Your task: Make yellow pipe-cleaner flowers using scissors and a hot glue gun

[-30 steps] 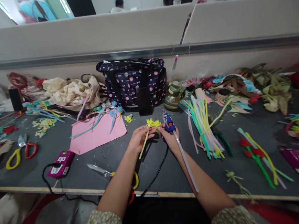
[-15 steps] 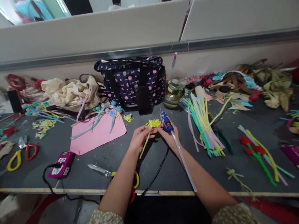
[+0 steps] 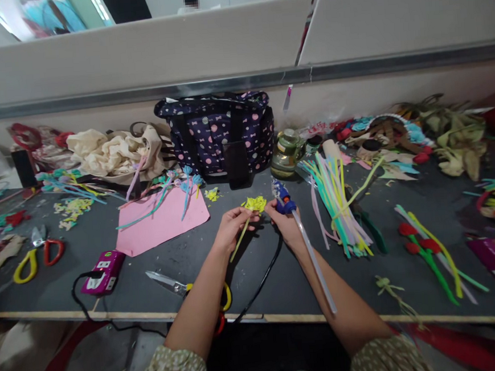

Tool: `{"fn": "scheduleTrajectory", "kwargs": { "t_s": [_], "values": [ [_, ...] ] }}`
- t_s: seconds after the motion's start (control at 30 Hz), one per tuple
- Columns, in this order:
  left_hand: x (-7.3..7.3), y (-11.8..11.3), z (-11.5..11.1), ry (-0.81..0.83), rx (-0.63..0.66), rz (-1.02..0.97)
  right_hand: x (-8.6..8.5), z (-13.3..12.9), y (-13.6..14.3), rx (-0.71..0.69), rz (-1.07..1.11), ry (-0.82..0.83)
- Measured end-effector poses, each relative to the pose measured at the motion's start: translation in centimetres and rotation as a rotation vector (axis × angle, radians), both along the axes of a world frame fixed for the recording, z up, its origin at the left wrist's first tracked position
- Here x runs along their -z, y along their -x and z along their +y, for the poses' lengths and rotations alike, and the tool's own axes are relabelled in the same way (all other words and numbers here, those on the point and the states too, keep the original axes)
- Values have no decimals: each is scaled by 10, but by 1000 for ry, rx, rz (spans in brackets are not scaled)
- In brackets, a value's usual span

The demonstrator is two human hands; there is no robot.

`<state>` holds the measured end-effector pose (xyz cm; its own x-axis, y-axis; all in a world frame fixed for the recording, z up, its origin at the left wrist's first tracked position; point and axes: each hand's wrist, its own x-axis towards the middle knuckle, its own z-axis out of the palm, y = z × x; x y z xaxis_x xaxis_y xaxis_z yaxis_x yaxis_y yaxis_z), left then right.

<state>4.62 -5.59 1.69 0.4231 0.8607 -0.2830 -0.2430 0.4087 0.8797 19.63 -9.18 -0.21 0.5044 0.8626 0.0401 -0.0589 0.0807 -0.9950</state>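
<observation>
Pinched in the fingers of my left hand (image 3: pixel 231 228) is a thin yellow-green pipe cleaner (image 3: pixel 240 240), slanting down toward me. A small heap of yellow pieces (image 3: pixel 255 203) lies just beyond my left fingertips; whether any touch the stem I cannot tell. My right hand (image 3: pixel 288 223) is wrapped round a blue glue gun (image 3: pixel 281 197), its nozzle pointing away from me. A long clear glue stick (image 3: pixel 313 260) sticks out of its rear, over my right forearm. My right thumb and fingertip are near the yellow heap, apart from my left hand.
Scissors (image 3: pixel 167 282) lie partly under my left forearm. A pink sheet (image 3: pixel 164 220) and a purple power strip (image 3: pixel 104 272) are to the left. A dotted bag (image 3: pixel 218 133) with a phone (image 3: pixel 237 164) stands behind. Bundled pipe cleaners (image 3: pixel 339 212) lie right; a black cord (image 3: pixel 261 284) crosses the table edge.
My right hand has moved slightly right with the glue gun, away from my left fingertips, opening a gap between the hands. My left hand stays nearly in place with the stem.
</observation>
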Motion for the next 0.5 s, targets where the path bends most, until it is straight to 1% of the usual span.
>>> {"fn": "scheduleTrajectory", "kwargs": {
  "t_s": [0.1, 0.2, 0.33, 0.5],
  "values": [
    [0, 2, 1, 9, 32, 39, -9, -2, -2, -67, 187, -68],
    [1, 2, 1, 9, 69, 50, -15, -3, -4, -117, 271, -106],
    [1, 0, 0, 0, 102, 52, -16, -4, -5, -145, 268, -102],
    [-2, 0, -2, -13, 123, 57, -12, -4, -6, -156, 200, -89]
  ]
}}
